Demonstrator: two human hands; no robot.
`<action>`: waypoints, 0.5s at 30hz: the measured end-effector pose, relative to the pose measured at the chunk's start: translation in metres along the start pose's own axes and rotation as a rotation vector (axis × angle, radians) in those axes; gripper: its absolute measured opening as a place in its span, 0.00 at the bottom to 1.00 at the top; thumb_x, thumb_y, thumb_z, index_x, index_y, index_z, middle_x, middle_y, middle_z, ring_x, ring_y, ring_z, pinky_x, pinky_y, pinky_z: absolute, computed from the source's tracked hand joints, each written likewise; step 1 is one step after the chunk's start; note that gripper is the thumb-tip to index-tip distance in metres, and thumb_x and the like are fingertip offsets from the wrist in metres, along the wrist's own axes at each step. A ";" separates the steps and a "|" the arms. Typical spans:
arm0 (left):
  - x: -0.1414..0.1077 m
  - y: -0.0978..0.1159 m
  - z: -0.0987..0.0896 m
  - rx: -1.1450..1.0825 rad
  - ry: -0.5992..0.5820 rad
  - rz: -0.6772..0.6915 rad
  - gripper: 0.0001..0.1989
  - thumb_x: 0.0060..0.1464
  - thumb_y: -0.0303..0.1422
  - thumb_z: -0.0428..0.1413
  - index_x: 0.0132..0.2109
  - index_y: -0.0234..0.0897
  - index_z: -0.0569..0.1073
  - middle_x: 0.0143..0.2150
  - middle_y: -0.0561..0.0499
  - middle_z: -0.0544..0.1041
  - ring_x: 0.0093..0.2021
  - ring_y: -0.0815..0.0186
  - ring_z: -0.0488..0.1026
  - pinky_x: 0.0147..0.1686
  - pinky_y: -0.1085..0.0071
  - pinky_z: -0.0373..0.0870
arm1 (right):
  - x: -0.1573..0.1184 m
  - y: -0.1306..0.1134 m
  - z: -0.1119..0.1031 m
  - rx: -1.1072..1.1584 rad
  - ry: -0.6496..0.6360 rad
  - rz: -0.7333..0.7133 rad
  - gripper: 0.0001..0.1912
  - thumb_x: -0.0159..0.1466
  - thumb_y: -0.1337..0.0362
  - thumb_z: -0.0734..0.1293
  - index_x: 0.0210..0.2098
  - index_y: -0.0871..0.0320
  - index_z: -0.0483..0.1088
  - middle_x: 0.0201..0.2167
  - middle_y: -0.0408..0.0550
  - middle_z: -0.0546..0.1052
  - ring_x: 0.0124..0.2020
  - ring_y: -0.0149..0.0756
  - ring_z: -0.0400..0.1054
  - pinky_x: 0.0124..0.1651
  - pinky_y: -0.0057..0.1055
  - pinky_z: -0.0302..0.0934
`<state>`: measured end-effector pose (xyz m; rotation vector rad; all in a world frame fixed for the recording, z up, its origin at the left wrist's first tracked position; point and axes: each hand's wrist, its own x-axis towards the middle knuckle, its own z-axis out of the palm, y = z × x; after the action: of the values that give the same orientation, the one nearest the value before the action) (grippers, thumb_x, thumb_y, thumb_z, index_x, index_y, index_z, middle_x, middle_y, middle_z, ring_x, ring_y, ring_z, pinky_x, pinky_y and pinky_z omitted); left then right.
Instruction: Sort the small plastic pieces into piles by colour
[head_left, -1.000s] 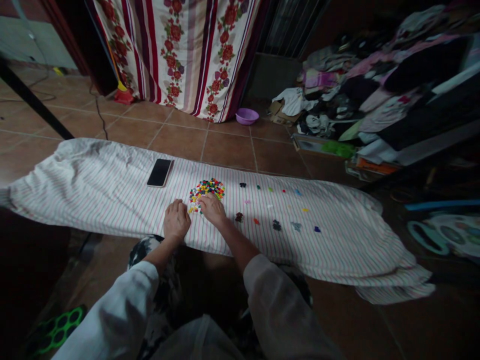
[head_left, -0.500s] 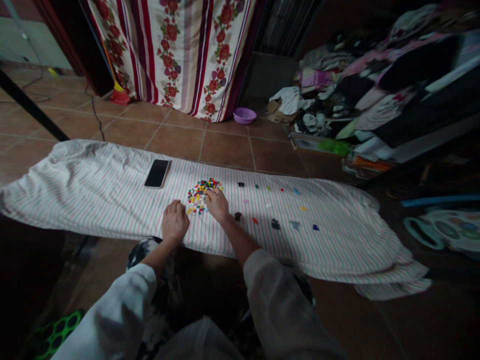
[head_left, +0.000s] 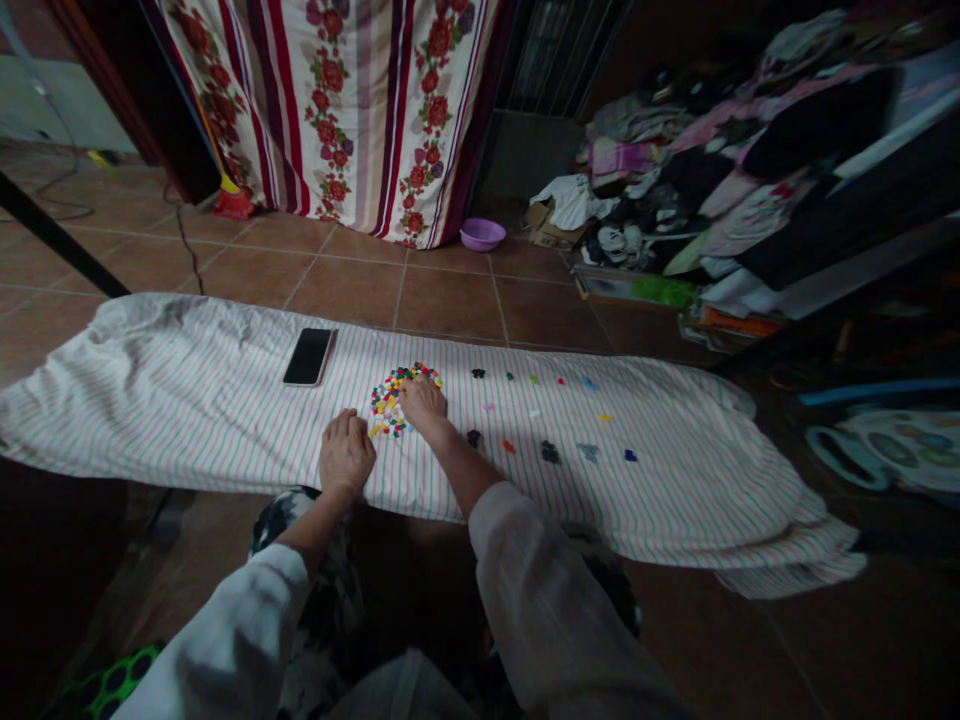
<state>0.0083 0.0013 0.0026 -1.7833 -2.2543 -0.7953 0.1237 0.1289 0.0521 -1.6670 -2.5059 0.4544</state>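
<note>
— Containers in view, and contents?

— Purple basin (head_left: 482, 235): on the floor, just beside the hem of the floral curtain (head_left: 367, 120); its inner wall is visible. Cardboard box (head_left: 553, 232): also on the floor, near the clothes heap (head_left: 675, 160). A white cloth (head_left: 571, 202) lies at the top of the box; whether it is inside cannot be determined.

— Location of the pieces?

— The mixed pile (head_left: 388, 402) of small multicoloured pieces lies loose on the cloth-covered bench (head_left: 697, 480), to the right of the phone (head_left: 309, 357). Right of the pile are three rows of small groups by colour. The far row runs from black pieces (head_left: 478, 373) to light blue pieces (head_left: 589, 382); the near row runs from brown pieces (head_left: 473, 438) to dark blue pieces (head_left: 630, 455).

— State of the hands?

— Right hand (head_left: 424, 400): fingers bunched at the right side of the pile; cannot tell whether a piece is pinched. Left hand (head_left: 345, 452): back upward, fingers close together, beside the pile; its palm side is hidden.

— Difference from one second ago?

— The right hand covered the near part of the pile; more of that part is now exposed. The left hand and the colour groups hold their positions.
</note>
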 end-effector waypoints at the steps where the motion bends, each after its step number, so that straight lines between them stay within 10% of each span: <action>1: 0.000 0.000 -0.001 0.002 0.001 0.002 0.10 0.60 0.28 0.44 0.43 0.34 0.70 0.51 0.38 0.74 0.54 0.53 0.68 0.52 0.56 0.64 | 0.000 -0.002 -0.003 -0.012 -0.014 -0.002 0.16 0.69 0.65 0.57 0.45 0.57 0.76 0.48 0.56 0.74 0.51 0.42 0.66 0.51 0.36 0.61; 15: 0.000 -0.002 -0.004 0.016 0.012 0.053 0.07 0.56 0.29 0.46 0.40 0.35 0.67 0.50 0.37 0.74 0.51 0.52 0.70 0.50 0.56 0.66 | -0.008 -0.020 -0.023 -0.082 -0.110 -0.031 0.17 0.65 0.75 0.57 0.47 0.63 0.74 0.49 0.58 0.76 0.52 0.41 0.69 0.50 0.35 0.65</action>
<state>0.0058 -0.0004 0.0051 -1.8177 -2.1905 -0.7741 0.1145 0.1187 0.0804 -1.6724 -2.6594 0.4575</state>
